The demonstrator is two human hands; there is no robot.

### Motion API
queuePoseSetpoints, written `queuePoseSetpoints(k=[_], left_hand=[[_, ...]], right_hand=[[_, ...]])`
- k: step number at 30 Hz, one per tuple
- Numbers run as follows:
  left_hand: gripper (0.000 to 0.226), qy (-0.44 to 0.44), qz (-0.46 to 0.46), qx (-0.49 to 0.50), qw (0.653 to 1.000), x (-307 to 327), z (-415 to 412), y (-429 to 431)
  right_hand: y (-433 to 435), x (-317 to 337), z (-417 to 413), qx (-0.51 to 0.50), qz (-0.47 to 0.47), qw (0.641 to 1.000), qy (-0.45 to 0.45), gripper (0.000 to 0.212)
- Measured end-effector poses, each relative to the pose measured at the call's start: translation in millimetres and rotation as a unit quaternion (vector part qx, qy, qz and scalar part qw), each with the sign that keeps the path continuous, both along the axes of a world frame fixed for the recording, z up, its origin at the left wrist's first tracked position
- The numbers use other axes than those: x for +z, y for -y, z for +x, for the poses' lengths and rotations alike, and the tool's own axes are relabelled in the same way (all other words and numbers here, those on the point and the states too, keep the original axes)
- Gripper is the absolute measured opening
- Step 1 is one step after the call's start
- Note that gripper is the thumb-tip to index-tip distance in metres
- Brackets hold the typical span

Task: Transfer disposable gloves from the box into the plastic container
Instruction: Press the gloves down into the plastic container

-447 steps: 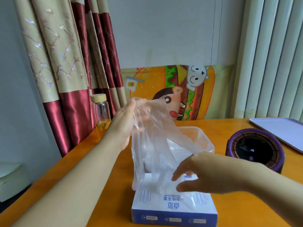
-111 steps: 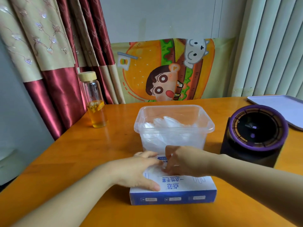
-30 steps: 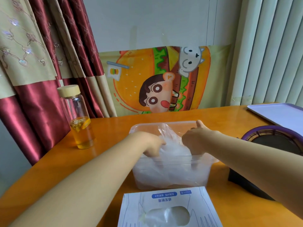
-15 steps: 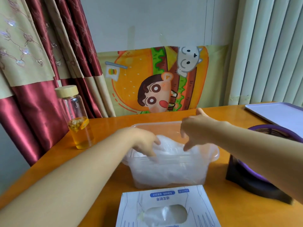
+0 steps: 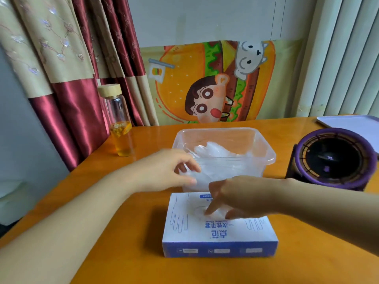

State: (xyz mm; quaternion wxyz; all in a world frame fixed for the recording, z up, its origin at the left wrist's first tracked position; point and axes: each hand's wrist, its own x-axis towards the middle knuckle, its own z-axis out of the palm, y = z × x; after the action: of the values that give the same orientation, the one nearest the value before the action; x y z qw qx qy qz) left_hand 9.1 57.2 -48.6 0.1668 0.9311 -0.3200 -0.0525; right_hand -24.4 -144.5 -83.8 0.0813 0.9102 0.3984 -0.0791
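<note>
Over the box (image 5: pixel 219 228), right hand (image 5: pixel 235 199) probes for a glove (image 5: pixel 200 212) — grip blurred, cannot tell; left hand (image 5: pixel 164 171) hovers loose, empty, beside the plastic container (image 5: pixel 264 152) — probably ready to receive.

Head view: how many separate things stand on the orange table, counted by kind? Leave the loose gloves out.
Glass bottle: 1
Clear plastic container: 1
Glove box: 1
Purple round device: 1
Pale tray: 1
Total: 5
The gloves heaped in the container are too crumpled to count.
</note>
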Motion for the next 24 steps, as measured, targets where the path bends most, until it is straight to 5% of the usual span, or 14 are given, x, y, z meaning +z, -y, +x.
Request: queuePoseSetpoints(k=[5,16,21,24], left_hand=[[0.091,-0.127,0.203,-0.026,0.971,-40,-16,-5],[0.09,-0.145,0.213,-0.027,0.966,-41,-17,3],[0.088,-0.148,0.222,-0.038,0.963,-35,-21,9],[0.09,-0.15,0.224,-0.051,0.962,-32,-22,10]], right_hand=[[-5,-19,7,-0.003,0.066,0.998,0.0,0.031],[-12,7,-15,0.042,0.082,0.995,0.041,0.017],[-5,27,1,-0.026,0.055,0.995,0.078,0.015],[3,50,14,-0.067,0.135,0.981,0.123,0.014]])
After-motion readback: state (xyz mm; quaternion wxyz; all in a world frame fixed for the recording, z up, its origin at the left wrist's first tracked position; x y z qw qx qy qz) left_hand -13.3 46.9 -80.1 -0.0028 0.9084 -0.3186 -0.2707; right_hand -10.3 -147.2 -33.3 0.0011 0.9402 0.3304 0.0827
